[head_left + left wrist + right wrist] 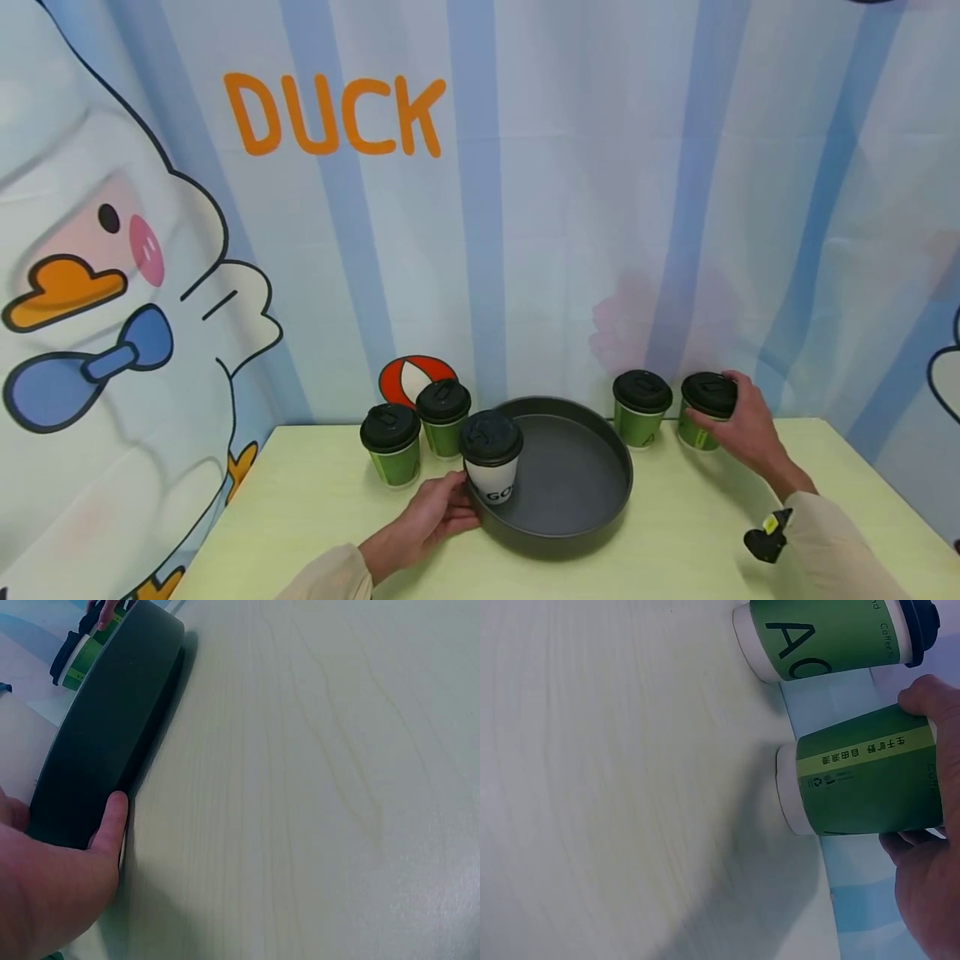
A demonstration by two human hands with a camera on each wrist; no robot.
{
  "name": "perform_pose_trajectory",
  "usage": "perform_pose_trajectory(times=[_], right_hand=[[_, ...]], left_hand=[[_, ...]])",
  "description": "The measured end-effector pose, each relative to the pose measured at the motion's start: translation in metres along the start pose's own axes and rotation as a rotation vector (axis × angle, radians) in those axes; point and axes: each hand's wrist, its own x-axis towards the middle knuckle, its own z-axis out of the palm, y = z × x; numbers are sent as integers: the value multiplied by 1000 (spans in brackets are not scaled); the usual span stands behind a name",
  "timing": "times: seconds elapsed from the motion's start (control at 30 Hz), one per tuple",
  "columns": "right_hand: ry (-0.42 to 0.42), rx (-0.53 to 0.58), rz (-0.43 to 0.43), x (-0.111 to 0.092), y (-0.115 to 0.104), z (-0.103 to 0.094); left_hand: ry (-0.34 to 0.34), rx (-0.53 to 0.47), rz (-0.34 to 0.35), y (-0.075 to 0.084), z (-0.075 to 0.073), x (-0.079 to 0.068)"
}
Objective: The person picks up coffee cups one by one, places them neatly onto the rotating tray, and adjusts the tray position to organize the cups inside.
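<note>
My left hand (429, 518) grips the left side of a round dark grey pan (570, 475), one finger low on its outer wall in the left wrist view. Inside the pan, near that hand, a white paper cup (491, 482) with a black lid stands upright. Over on the right, my right hand (752, 433) holds a green paper coffee cup (696, 431) with a black lid, its thumb and fingers round the upper part. The right wrist view shows this cup (866, 776) upright close to the table's back edge.
Another green lidded cup (639, 421) stands just left of the held one. Two more green cups, one in front (396, 458) and one behind (444, 429), are left of the pan. A printed duck curtain (562, 208) hangs behind the pale table (300, 517).
</note>
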Motion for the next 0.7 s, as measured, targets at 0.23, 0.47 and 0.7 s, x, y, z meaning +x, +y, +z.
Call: perform_pose_trajectory(times=[0.23, 0.47, 0.7], right_hand=[[26, 20, 15, -2, 1, 4], [20, 22, 19, -6, -3, 3], [-5, 9, 10, -6, -4, -1]], left_hand=[[6, 3, 1, 1, 1, -2], [5, 13, 10, 1, 1, -2], [-9, 15, 21, 1, 0, -3]])
